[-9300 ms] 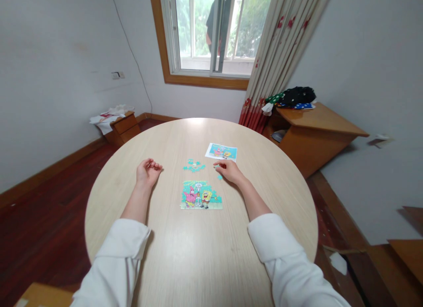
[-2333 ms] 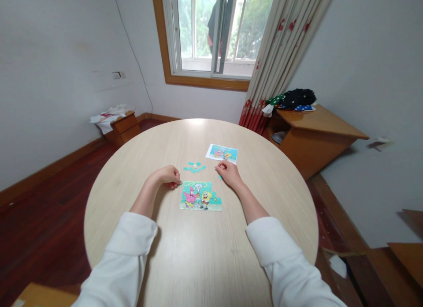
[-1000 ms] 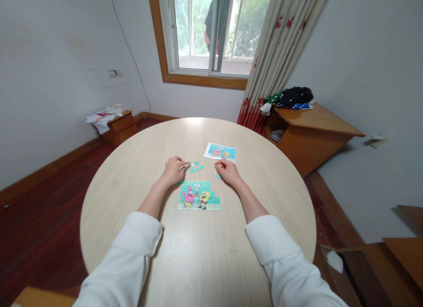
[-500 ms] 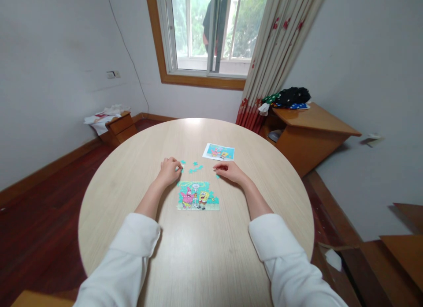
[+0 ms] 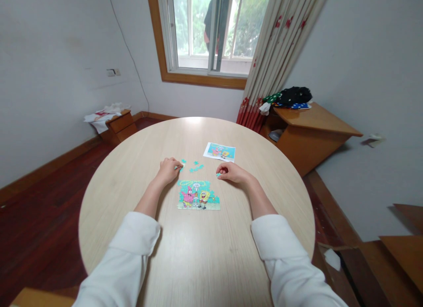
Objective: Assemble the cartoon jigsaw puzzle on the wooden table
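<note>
A partly assembled jigsaw puzzle [image 5: 198, 196] with cartoon figures lies on the table in front of me, its upper right edge stepped. My left hand [image 5: 169, 169] rests above its left side, thumb and fingers pinched at a small teal puzzle piece [image 5: 181, 168]. Right of the loose pieces, my right hand [image 5: 228, 171] has its fingers curled, with the fingertips closed on another teal puzzle piece [image 5: 218, 175]. Between the hands lie several loose teal pieces [image 5: 197, 168]. Behind them is a printed reference picture [image 5: 220, 151] of the same scene.
All this lies on a round pale wooden table [image 5: 198, 254]. A tilted wooden cabinet [image 5: 317, 130] with a heap of clothes [image 5: 294, 97] stands at the back right, beside a curtain [image 5: 271, 55]. A small wooden stand [image 5: 122, 126] with cloth is at the back left.
My right hand has shifted slightly down and its fingers have closed on the teal piece that lay beneath them. The left hand stays almost in place at its piece.
</note>
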`<state>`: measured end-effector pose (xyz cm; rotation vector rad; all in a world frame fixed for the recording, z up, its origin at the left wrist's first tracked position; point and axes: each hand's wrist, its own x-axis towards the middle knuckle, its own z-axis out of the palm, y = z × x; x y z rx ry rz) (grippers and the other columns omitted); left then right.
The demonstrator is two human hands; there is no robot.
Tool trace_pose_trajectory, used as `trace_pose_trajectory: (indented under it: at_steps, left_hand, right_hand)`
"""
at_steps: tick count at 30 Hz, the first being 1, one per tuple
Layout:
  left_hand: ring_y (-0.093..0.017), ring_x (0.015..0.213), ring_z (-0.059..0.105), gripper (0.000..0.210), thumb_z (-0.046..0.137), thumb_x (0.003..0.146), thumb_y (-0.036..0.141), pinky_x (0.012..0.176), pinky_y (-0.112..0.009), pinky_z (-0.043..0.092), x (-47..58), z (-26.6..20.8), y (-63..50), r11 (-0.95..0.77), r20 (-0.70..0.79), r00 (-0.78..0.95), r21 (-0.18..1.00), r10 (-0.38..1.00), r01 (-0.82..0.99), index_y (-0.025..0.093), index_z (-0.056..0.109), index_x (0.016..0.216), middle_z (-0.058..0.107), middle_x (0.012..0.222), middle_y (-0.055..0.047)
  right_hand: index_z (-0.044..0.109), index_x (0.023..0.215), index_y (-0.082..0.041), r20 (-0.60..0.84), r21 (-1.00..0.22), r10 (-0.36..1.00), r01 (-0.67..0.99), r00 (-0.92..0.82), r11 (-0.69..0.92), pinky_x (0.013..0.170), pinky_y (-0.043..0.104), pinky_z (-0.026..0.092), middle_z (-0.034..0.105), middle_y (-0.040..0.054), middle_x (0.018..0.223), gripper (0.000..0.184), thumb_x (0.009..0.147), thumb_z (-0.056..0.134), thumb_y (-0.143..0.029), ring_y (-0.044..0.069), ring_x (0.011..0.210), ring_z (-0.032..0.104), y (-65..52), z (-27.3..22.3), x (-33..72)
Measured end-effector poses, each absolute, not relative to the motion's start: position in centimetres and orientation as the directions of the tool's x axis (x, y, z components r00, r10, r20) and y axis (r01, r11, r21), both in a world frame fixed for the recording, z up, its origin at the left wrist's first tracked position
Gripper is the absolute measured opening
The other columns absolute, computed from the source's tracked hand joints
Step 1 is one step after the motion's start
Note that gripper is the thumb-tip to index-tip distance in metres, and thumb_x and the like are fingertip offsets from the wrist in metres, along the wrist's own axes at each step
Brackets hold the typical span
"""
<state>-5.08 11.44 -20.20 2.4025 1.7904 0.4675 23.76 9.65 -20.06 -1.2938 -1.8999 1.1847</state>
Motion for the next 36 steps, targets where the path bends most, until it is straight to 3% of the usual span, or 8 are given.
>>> trace_pose_trajectory:
  at_steps: [9, 13, 19, 24, 29, 36]
  left_hand:
    - [-0.027, 0.102, 0.056, 0.022, 0.051, 0.080, 0.026, 0.087, -0.040, 0.036, -5.2, -19.5, 11.2, -0.286, 0.125, 0.260, 0.297, 0.957, 0.911, 0.021, 0.070, 0.090, 0.067, 0.103, -0.009]
    - [-0.026, 0.096, 0.059, 0.020, 0.052, 0.078, 0.026, 0.084, -0.039, 0.036, -5.2, -19.5, 11.3, -0.269, 0.124, 0.242, 0.320, 0.962, 0.908, 0.019, 0.069, 0.085, 0.069, 0.096, -0.008]
    - [-0.023, 0.087, 0.061, 0.018, 0.052, 0.077, 0.026, 0.082, -0.037, 0.036, -5.0, -19.1, 11.0, -0.238, 0.095, 0.218, 0.371, 0.971, 0.898, 0.018, 0.067, 0.083, 0.070, 0.088, -0.007]
    - [-0.023, 0.082, 0.061, 0.015, 0.053, 0.077, 0.027, 0.081, -0.037, 0.036, -5.0, -19.1, 10.9, -0.216, 0.075, 0.203, 0.377, 0.976, 0.901, 0.018, 0.064, 0.077, 0.070, 0.083, -0.006]
    - [-0.023, 0.079, 0.061, 0.019, 0.049, 0.079, 0.029, 0.083, -0.040, 0.036, -5.1, -19.2, 11.0, -0.211, 0.059, 0.203, 0.372, 0.977, 0.904, 0.017, 0.064, 0.075, 0.069, 0.078, -0.006]
    - [-0.020, 0.088, 0.059, 0.029, 0.042, 0.081, 0.017, 0.085, -0.036, 0.037, -5.9, -19.0, 11.0, -0.326, 0.095, 0.315, 0.394, 0.944, 0.859, 0.021, 0.069, 0.093, 0.067, 0.092, -0.006]
  right_hand:
    - [0.059, 0.071, -0.014, -0.018, -0.923, 0.921, 0.360, -0.389, 0.133, 0.056, 0.024, 0.035, 0.052, -0.0042, 0.059, 0.022, 0.058, 0.070, -0.028, 0.009, 0.056, 0.045, 9.2, -19.6, 23.7]
    - [0.064, 0.080, -0.013, 0.006, -0.941, 0.923, 0.309, -0.385, 0.135, 0.059, 0.026, 0.038, 0.056, -0.0021, 0.062, 0.028, 0.060, 0.071, -0.031, 0.010, 0.059, 0.048, 9.2, -19.7, 23.8]
    - [0.066, 0.075, -0.013, 0.019, -0.950, 0.922, 0.280, -0.386, 0.137, 0.067, 0.030, 0.043, 0.064, 0.0025, 0.071, 0.023, 0.062, 0.070, -0.032, 0.013, 0.067, 0.055, 9.1, -19.7, 24.0]
    - [0.066, 0.077, -0.013, 0.025, -0.984, 0.934, 0.155, -0.356, 0.086, 0.069, 0.031, 0.046, 0.064, 0.0030, 0.072, 0.026, 0.061, 0.072, -0.033, 0.014, 0.069, 0.057, 8.9, -19.9, 24.1]
    - [0.069, 0.081, -0.012, 0.012, -0.985, 0.947, 0.158, -0.321, 0.066, 0.067, 0.031, 0.047, 0.063, 0.0026, 0.069, 0.030, 0.059, 0.074, -0.031, 0.013, 0.066, 0.056, 9.0, -19.9, 23.8]
    - [0.069, 0.083, -0.012, 0.015, -0.988, 0.953, 0.141, -0.303, 0.060, 0.068, 0.032, 0.048, 0.064, 0.0032, 0.072, 0.033, 0.058, 0.074, -0.033, 0.014, 0.069, 0.058, 9.0, -20.0, 23.8]
